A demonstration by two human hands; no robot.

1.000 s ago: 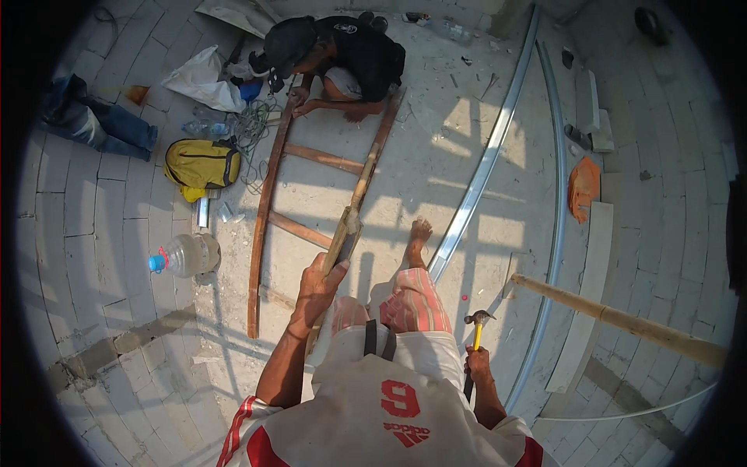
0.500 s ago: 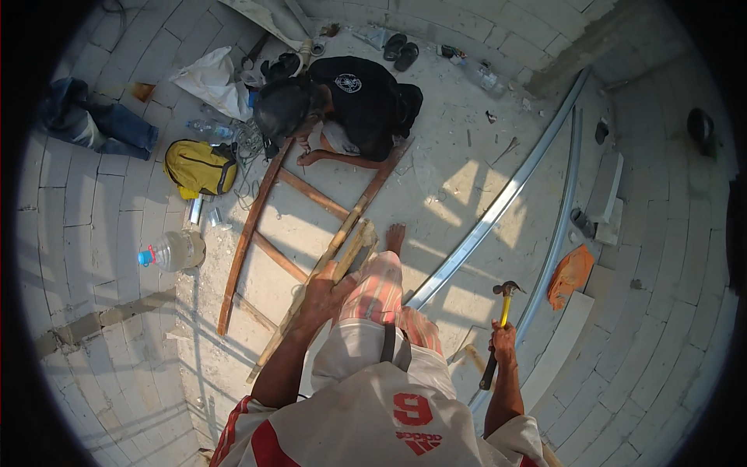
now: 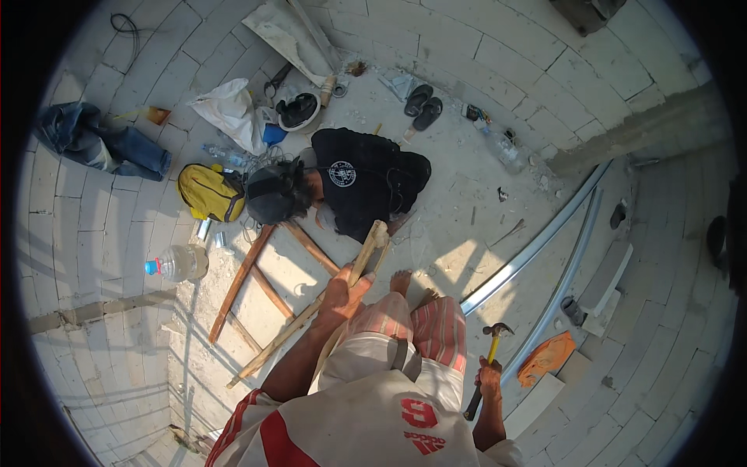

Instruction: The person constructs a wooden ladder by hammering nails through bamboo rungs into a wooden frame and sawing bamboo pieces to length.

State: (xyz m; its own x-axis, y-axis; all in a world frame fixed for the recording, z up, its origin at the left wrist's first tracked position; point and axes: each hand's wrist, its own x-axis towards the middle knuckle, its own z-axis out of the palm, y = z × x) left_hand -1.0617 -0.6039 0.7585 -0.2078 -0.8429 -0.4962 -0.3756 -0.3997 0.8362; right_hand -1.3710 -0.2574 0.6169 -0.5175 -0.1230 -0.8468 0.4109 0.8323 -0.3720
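My left hand (image 3: 342, 297) is closed around a short, rough wooden piece (image 3: 369, 253) that stands up past my knee. A long wooden ladder (image 3: 240, 289) lies in front of me, and its near rail (image 3: 268, 350) runs beneath that hand. Out to the right, my right hand (image 3: 489, 377) grips a claw hammer (image 3: 494, 345) by its yellow and black handle, head upward. Across from me a co-worker (image 3: 366, 183) in a black shirt and dark cap bends low over the ladder's far end, hiding that part. The co-worker's hands are out of sight.
Two long metal channels (image 3: 537, 239) lie on the right, near an orange cloth (image 3: 548, 359) and pale blocks (image 3: 608, 278). At left are a yellow backpack (image 3: 210, 192), a large water bottle (image 3: 185, 264) and jeans (image 3: 101, 140). Sandals (image 3: 422, 107) lie beyond the co-worker.
The view has shifted, so most things sit lower in the picture. The co-worker's forearm, visible before, is now hidden. Both my hands keep their holds.
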